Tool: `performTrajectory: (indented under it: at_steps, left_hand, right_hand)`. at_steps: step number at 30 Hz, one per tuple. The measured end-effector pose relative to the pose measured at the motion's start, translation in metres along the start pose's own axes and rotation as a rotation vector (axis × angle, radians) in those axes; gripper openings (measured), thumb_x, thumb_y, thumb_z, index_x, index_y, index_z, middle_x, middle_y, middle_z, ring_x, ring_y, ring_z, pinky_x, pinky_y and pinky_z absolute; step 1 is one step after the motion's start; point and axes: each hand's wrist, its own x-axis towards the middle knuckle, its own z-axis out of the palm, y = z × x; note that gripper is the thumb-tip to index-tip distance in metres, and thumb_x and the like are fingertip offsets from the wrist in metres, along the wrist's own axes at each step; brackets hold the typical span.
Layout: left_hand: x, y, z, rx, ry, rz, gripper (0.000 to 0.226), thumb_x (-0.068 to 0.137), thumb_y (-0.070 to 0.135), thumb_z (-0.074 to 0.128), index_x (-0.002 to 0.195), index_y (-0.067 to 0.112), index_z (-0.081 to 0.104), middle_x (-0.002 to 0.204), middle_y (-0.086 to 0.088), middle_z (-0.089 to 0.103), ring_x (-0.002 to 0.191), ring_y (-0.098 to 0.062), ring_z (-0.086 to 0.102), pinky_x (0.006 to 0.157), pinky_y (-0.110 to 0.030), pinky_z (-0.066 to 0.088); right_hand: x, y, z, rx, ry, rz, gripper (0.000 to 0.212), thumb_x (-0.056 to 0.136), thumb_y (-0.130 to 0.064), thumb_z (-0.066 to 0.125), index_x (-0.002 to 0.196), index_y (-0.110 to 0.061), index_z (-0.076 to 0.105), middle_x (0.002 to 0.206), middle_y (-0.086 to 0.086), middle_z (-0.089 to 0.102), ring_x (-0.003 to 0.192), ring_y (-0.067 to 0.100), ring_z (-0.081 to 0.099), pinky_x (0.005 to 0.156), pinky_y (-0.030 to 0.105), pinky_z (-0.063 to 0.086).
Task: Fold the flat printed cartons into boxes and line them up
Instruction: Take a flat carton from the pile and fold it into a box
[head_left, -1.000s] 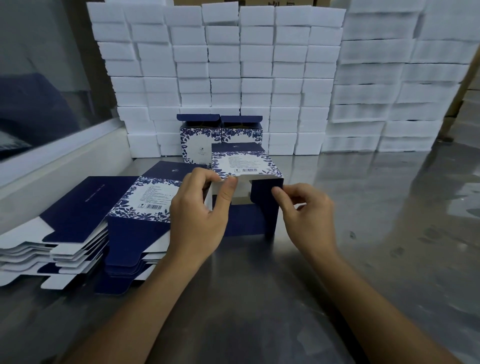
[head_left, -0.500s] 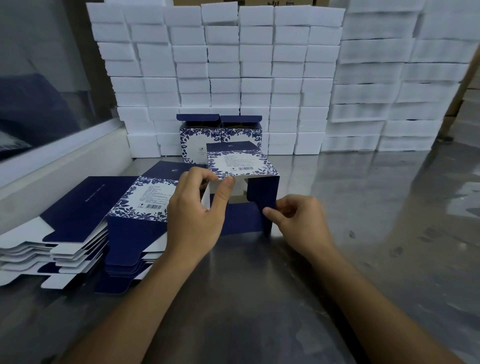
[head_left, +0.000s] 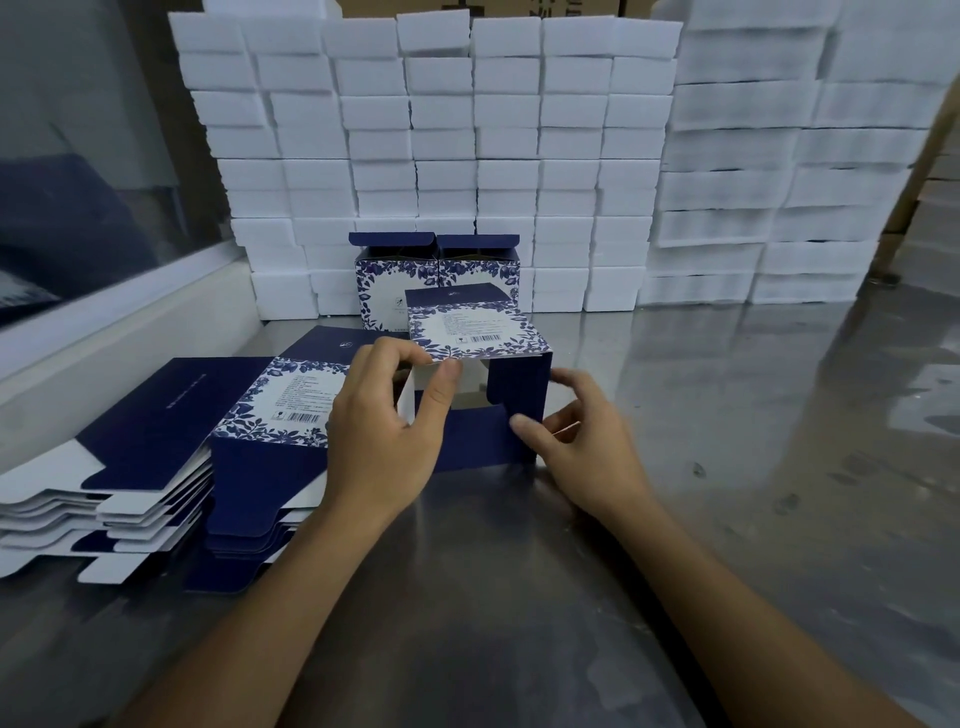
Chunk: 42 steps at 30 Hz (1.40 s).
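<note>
A navy and white floral carton (head_left: 475, 332) lies on its side on the steel table, opened into a box shape with its near end open. My left hand (head_left: 382, 434) pinches the left edge of that open end between thumb and fingers. My right hand (head_left: 582, 444) grips the navy right side flap, thumb on its front. Two folded boxes (head_left: 436, 270) stand side by side behind it with their lids up. Two stacks of flat cartons (head_left: 171, 452) lie to the left.
A wall of white foam blocks (head_left: 467, 156) rises at the back of the steel table (head_left: 727, 441). More white stacks (head_left: 779, 182) stand at the back right. A white ledge and glass pane (head_left: 104, 338) border the left side.
My right hand has dropped from the top of the right flap to its lower edge and now holds it there. My left hand has stayed on the left edge.
</note>
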Motion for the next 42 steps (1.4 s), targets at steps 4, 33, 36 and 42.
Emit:
performTrajectory:
  at_steps: [4, 33, 36, 42]
  left_hand:
    - [-0.001, 0.003, -0.003, -0.116, -0.055, -0.010, 0.032, 0.087, 0.054, 0.048, 0.095, 0.026, 0.060, 0.100, 0.005, 0.057, 0.090, -0.007, 0.057, 0.072, -0.020, 0.045]
    - [-0.007, -0.008, 0.003, 0.117, -0.085, 0.050, 0.024, 0.100, 0.008, 0.044, 0.078, 0.015, 0.036, 0.061, 0.006, 0.039, 0.053, -0.014, 0.036, 0.049, -0.028, 0.027]
    - [-0.007, -0.007, 0.003, 0.097, -0.071, 0.061, 0.028, 0.099, 0.014, 0.046, 0.074, 0.016, 0.034, 0.059, 0.004, 0.035, 0.052, -0.015, 0.031, 0.049, -0.028, 0.025]
    - [-0.010, -0.010, 0.004, 0.168, -0.202, 0.021, 0.042, 0.091, 0.043, 0.049, 0.063, 0.015, 0.035, 0.057, 0.001, 0.037, 0.052, -0.021, 0.038, 0.049, -0.036, 0.027]
  right_hand:
    - [0.000, -0.009, -0.001, 0.185, 0.065, -0.110, 0.049, 0.093, -0.051, 0.060, 0.137, -0.054, 0.040, 0.098, -0.008, 0.062, 0.084, -0.002, 0.064, 0.059, 0.012, 0.051]
    - [-0.002, -0.029, -0.006, 0.203, 0.330, -0.242, 0.028, 0.100, -0.043, 0.048, 0.082, -0.026, 0.059, 0.079, -0.012, 0.063, 0.072, 0.003, 0.056, 0.064, 0.013, 0.040]
    - [-0.002, -0.025, -0.003, 0.182, 0.271, -0.226, 0.035, 0.101, -0.047, 0.038, 0.094, -0.025, 0.064, 0.091, -0.004, 0.064, 0.085, 0.011, 0.058, 0.071, 0.021, 0.042]
    - [-0.001, -0.024, -0.003, 0.254, 0.245, -0.183, 0.033, 0.102, -0.045, 0.036, 0.103, -0.029, 0.065, 0.096, -0.008, 0.065, 0.080, 0.008, 0.055, 0.071, 0.023, 0.042]
